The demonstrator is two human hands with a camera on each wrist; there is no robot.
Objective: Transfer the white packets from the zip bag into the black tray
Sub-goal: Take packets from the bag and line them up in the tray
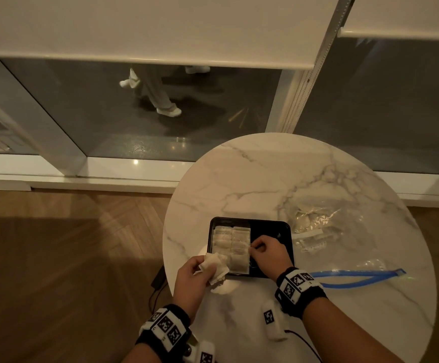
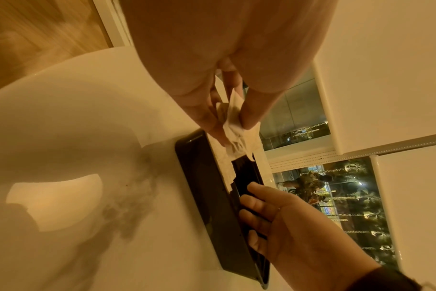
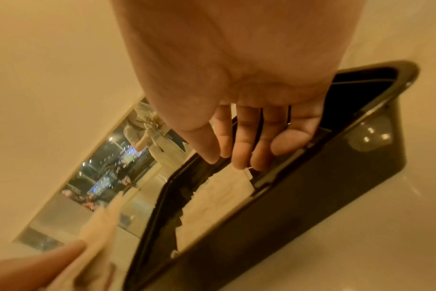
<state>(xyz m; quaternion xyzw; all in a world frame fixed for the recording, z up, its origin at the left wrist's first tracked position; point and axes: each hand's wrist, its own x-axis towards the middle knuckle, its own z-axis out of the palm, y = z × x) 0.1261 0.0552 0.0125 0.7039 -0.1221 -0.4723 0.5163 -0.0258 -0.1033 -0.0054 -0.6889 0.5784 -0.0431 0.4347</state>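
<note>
The black tray (image 1: 268,229) sits on the near part of a round marble table (image 1: 278,174). Several white packets (image 1: 230,241) lie flat in its left half. My left hand (image 1: 207,268) hovers at the tray's near-left corner and grips a small bunch of white packets (image 1: 217,267), pinched between thumb and fingers (image 2: 249,116). My right hand (image 1: 253,248) is over the tray's middle, and its fairly straight fingertips (image 3: 242,159) touch the right edge of a packet (image 3: 219,198) lying in the tray (image 3: 311,187). The clear zip bag with a blue zip strip (image 1: 357,275) lies open, right of the tray.
Crumpled clear plastic (image 1: 315,222) lies just beyond the tray's right side. A white tagged device (image 1: 272,320) with a cable rests near the table's front edge. Left of the table there is wooden floor with a black adapter (image 1: 158,277). A person's legs (image 1: 158,93) show behind the glass.
</note>
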